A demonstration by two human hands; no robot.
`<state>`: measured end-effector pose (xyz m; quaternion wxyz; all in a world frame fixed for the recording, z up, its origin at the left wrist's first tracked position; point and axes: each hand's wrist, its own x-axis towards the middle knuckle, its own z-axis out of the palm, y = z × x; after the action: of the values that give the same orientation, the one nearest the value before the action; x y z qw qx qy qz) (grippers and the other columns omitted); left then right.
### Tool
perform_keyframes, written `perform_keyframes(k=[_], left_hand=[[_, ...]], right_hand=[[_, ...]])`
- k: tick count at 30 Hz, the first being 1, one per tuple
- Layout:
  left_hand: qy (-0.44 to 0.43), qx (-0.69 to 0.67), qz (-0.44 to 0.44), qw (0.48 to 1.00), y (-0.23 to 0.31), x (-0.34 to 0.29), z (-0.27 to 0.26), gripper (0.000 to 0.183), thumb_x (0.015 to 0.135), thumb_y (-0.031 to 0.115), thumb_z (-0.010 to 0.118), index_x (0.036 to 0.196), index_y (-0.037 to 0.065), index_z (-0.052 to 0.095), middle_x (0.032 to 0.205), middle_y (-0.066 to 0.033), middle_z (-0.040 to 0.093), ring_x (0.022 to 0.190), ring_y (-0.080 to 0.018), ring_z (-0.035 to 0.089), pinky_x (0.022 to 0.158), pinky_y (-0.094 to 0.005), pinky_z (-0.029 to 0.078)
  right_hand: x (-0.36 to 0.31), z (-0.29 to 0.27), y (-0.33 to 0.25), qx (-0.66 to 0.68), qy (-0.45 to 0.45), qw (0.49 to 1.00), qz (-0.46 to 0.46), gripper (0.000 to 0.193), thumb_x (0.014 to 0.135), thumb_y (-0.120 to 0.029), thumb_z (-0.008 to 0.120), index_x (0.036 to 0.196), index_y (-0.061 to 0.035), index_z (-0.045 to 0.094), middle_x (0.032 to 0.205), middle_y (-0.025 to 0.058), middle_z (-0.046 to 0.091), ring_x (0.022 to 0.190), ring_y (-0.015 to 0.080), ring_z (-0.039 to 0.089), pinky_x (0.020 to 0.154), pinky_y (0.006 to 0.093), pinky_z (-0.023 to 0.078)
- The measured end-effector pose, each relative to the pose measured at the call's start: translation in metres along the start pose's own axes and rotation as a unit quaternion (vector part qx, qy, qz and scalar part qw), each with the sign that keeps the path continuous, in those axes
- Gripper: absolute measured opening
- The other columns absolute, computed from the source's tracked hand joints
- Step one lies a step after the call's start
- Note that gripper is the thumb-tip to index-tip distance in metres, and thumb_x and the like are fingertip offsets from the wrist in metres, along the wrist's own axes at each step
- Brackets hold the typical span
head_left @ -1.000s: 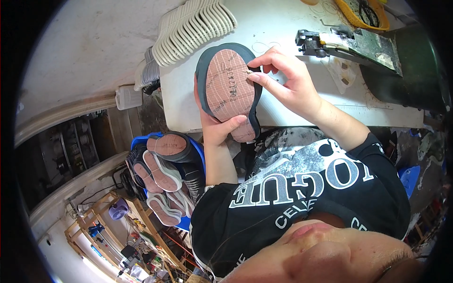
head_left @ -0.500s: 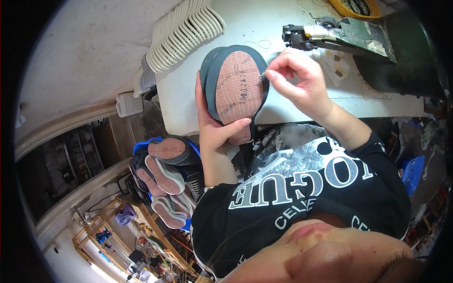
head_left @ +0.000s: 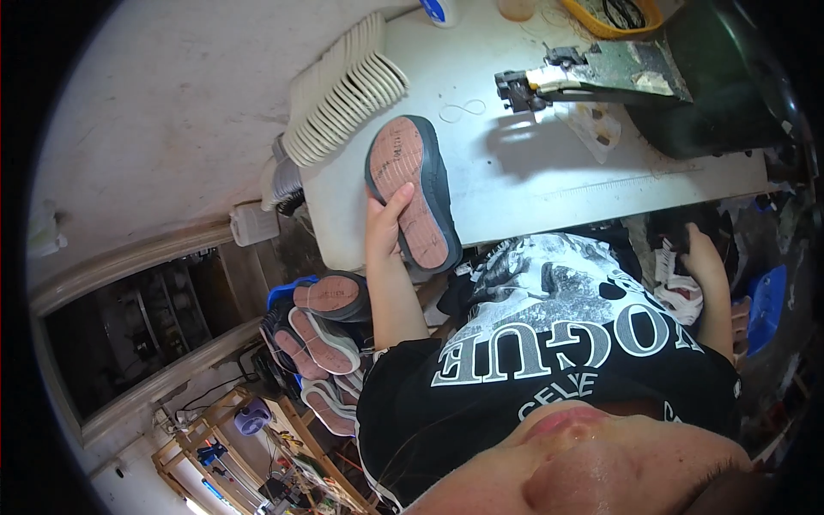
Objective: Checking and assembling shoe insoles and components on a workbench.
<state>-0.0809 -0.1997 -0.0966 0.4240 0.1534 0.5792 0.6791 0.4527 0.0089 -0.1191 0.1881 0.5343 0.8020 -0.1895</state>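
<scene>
My left hand [head_left: 390, 225] grips a stack of dark grey shoe soles [head_left: 427, 219] above the left part of the white table. The top sole carries a pinkish, line-patterned board with dark markings. My thumb lies across that board, and the other fingers are hidden behind the stack. Down at the right, below the table's front edge, is my right hand [head_left: 699, 245], away from the soles. Its fingers are lost in the dark there, so what they touch does not show. A thin looped thread [head_left: 462, 110] lies on the table beyond the soles.
A row of cream soles [head_left: 348, 90] lines the table's left edge. A dark green machine [head_left: 712, 86] reaches over the right side, with a yellow basket [head_left: 614, 15] behind it. More pink-faced soles [head_left: 326, 339] fill a blue bin at lower left.
My right hand has left the sole's edge and dropped to the lower right, below the table edge. In my left hand the soles have turned, showing more of their thick side.
</scene>
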Motion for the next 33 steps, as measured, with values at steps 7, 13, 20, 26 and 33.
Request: perform_keyframes(k=[7, 13, 20, 26, 33], left_hand=[[0.02, 0.091, -0.05, 0.994, 0.024, 0.005, -0.048, 0.078, 0.08, 0.018, 0.075, 0.141, -0.001, 0.031, 0.129, -0.0155, 0.051, 0.116, -0.0249, 0.054, 0.097, -0.0364, 0.045], [0.078, 0.412, 0.064, 0.905, 0.034, -0.01, -0.027, 0.095, 0.071, 0.033, 0.082, 0.141, -0.005, 0.031, 0.134, -0.0189, 0.045, 0.124, -0.0335, 0.043, 0.104, -0.0435, 0.037], [0.163, 0.679, 0.179, 0.693, 0.063, -0.017, 0.058, 0.094, 0.065, 0.025, 0.081, 0.14, -0.003, 0.033, 0.13, -0.0229, 0.04, 0.125, -0.0418, 0.035, 0.106, -0.0486, 0.031], [0.173, 0.325, 0.275, 0.888, 0.07, -0.013, 0.091, 0.106, 0.065, 0.005, 0.082, 0.146, 0.0, 0.014, 0.136, -0.0215, 0.033, 0.124, -0.0344, 0.043, 0.105, -0.0428, 0.037], [-0.007, -0.06, 0.159, 0.985, 0.045, 0.003, 0.158, 0.085, 0.077, -0.002, 0.074, 0.142, -0.002, 0.02, 0.133, -0.019, 0.043, 0.122, -0.0243, 0.047, 0.104, -0.0355, 0.039]], right_hand=[[0.001, -0.101, -0.173, 0.19, -0.047, 0.928, -0.318, 0.037, 0.083, -0.01, 0.063, 0.117, 0.0012, 0.054, 0.092, 0.0168, 0.068, 0.085, 0.03, 0.066, 0.078, 0.0381, 0.051], [0.01, -0.129, -0.203, 0.022, -0.137, 0.892, -0.431, 0.035, 0.083, -0.016, 0.065, 0.114, -0.0009, 0.058, 0.097, 0.0162, 0.068, 0.088, 0.0306, 0.066, 0.081, 0.0408, 0.051], [0.026, -0.125, -0.258, 0.162, -0.104, 0.845, -0.499, 0.03, 0.086, -0.019, 0.063, 0.111, -0.0013, 0.06, 0.098, 0.0158, 0.068, 0.09, 0.0313, 0.066, 0.081, 0.0403, 0.052], [0.041, -0.121, -0.267, 0.359, -0.134, 0.806, -0.451, 0.034, 0.089, -0.022, 0.064, 0.115, -0.0009, 0.059, 0.1, 0.0126, 0.068, 0.091, 0.023, 0.066, 0.082, 0.0349, 0.051], [0.046, -0.113, -0.299, 0.582, -0.112, 0.698, -0.402, 0.04, 0.088, -0.019, 0.068, 0.12, 0.0005, 0.056, 0.106, 0.008, 0.066, 0.095, 0.0145, 0.062, 0.086, 0.0292, 0.049]])
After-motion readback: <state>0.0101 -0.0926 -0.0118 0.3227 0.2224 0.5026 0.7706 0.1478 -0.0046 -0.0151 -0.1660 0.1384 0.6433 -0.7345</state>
